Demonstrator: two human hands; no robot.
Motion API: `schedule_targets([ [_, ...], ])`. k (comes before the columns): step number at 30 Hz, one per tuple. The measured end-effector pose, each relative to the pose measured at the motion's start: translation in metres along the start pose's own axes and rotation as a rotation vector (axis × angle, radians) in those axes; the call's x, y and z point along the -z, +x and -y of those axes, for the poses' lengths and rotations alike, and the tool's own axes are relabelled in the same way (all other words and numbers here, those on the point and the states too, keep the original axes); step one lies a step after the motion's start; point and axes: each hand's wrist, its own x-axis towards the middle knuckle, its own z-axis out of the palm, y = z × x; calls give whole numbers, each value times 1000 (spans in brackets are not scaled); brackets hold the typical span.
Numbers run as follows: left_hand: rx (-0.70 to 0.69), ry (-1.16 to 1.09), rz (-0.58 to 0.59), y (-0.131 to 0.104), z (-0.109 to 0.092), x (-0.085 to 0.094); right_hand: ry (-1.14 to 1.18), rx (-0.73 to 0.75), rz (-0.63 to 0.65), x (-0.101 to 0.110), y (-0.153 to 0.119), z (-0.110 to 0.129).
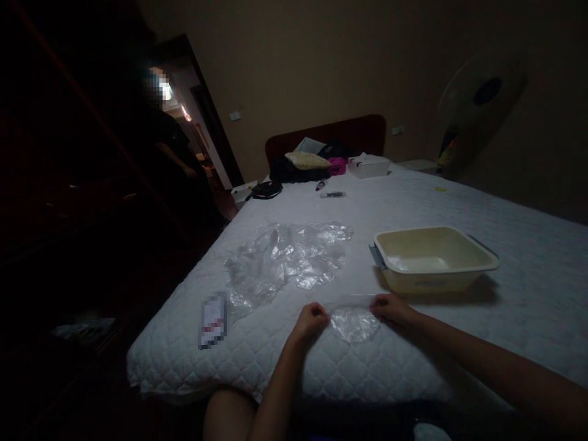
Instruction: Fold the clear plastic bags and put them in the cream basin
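A clear plastic bag [353, 324] is stretched between my two hands, just above the near part of the quilted white bed. At its left corner, my left hand [313, 321] pinches the edge with fingers closed. My right hand [390, 308] grips the opposite corner, also closed. Beyond and to the left lies a spread of crumpled clear plastic bags [289, 257]. Close behind my right hand stands a cream plastic basin [438, 280] with grey handles; the part of its inside that shows holds nothing I can make out.
A blurred white packet [213, 320] lies at the bed's left edge. Farther back are a pen-like item [332, 195], dark cables [266, 190], a white box [370, 166] and piled cloth. A fan [482, 92] stands at right. A person [172, 147] stands by the doorway.
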Motion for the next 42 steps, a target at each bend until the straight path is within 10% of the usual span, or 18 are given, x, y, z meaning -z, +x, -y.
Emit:
schedule_targets([
  [27,-226,177,-53,7,22,6,-37,161,-29,1,3,-20],
  [42,-265,137,-116,4,22,3,-524,478,-82,8,-12,-9],
])
